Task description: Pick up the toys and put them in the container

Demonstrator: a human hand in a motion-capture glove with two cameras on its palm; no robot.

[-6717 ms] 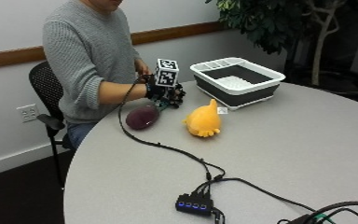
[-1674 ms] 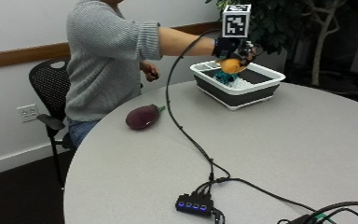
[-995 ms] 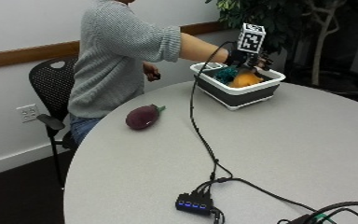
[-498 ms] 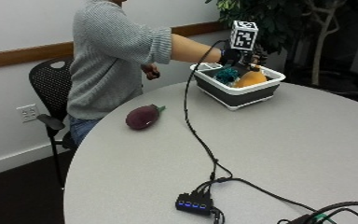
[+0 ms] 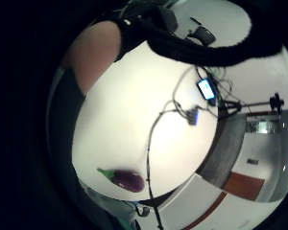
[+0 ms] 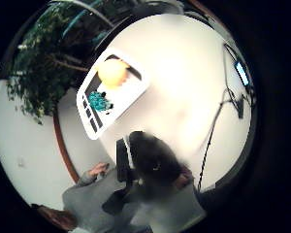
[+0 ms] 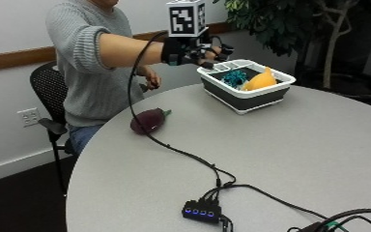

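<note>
With the orange plush toy (image 7: 261, 79) and a teal toy (image 7: 235, 76) lying in the white-rimmed grey container (image 7: 249, 99), the gloved right hand (image 7: 195, 52), fingers released, should swing to the purple plush eggplant (image 7: 148, 119) on the table (image 7: 288, 159) and grip its body.

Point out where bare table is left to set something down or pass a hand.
Free: the wide stretch of table between container, eggplant toy and USB hub. Crowded: inside the container, around orange toy and teal toy, and along the cable.

Two toys (image 7: 260, 79) in container (image 7: 266, 98) (far side), eggplant (image 7: 148, 119) on table (image 7: 314, 145)
</note>
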